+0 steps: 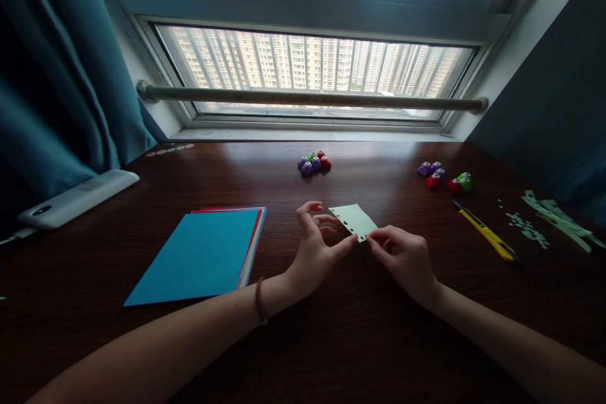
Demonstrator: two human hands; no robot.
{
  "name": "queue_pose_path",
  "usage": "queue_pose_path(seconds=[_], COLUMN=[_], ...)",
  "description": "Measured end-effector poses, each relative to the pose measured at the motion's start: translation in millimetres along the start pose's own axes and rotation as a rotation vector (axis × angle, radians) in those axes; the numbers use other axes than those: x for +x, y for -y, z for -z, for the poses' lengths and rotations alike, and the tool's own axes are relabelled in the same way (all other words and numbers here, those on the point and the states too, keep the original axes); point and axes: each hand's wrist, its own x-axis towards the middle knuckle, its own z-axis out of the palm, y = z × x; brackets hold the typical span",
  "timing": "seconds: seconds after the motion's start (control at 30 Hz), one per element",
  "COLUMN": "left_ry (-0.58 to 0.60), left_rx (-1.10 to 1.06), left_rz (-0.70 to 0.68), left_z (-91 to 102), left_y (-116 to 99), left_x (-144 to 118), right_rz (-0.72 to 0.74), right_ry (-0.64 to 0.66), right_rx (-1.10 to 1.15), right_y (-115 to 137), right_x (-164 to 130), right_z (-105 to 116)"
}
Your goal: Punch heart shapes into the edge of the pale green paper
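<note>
A small pale green piece of paper (356,219), with punched holes along its left and near edges, is tilted up slightly above the table. My right hand (402,259) pinches its near right corner between thumb and fingers. On the other side, my left hand (315,252) has its fingers spread and curved. Its thumb tip touches or nearly touches the paper's near edge, while the fingertips come close to the left edge. A brown band circles the left wrist.
Left lies a stack of coloured paper (203,255), blue on top, beyond it a white phone (80,199) with a cable. Small craft punches (313,164) sit at the back, more punches (445,180) right. A yellow utility knife (487,232), paper bits (528,229) and strips (556,218) lie right.
</note>
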Motion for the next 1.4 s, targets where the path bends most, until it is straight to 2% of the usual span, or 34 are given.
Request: queue_pose_path(seconds=[0.07,0.17,0.23,0.37,0.43,0.7,0.93,1.13,1.27,1.4], left_ry=[0.046,0.252,0.345,0.547,0.607,0.506,0.552,0.557,0.571,0.592], left_rx=[0.031,-0.07,-0.148,-0.155,-0.164,-0.263,-0.252,-0.239,-0.211,-0.178], left_rz=[0.05,0.213,0.309,0.427,0.466,0.48,0.445,0.458,0.467,0.463], left_z=[0.3,-1.1,-2.8,-5.8,-6.9,-8.0,-6.8,-7.3,-8.6,-9.1], left_y=[-1.6,-4.0,-5.7,-9.3,-10.5,-9.1,-9.1,-8.2,-9.9,-11.6], left_x=[-0.5,-2.0,-4.6,-11.3,-13.0,-12.0,-12.3,-11.8,-12.9,-14.1], right_rz=[-0.061,-0.083,-0.077,-0.079,-0.085,-0.076,-0.247,-0.318,-0.393,-0.448], right_ry=[-0.011,-0.022,-0.034,-0.057,-0.054,0.06,0.113,0.133,0.095,0.024], right_rx=[0.039,0.076,0.098,0.131,0.148,0.241,0.398,0.394,0.426,0.585], right_y=[1.2,3.9,6.3,9.6,10.4,14.4,15.0,14.5,11.8,5.8], right_x=[-0.1,-0.8,-1.7,-3.5,-4.5,-7.4,-7.1,-9.7,-6.8,-4.5], right_z=[2.3,4.1,4.3,5.0,5.9,6.4,4.5,3.4,3.7,1.9])
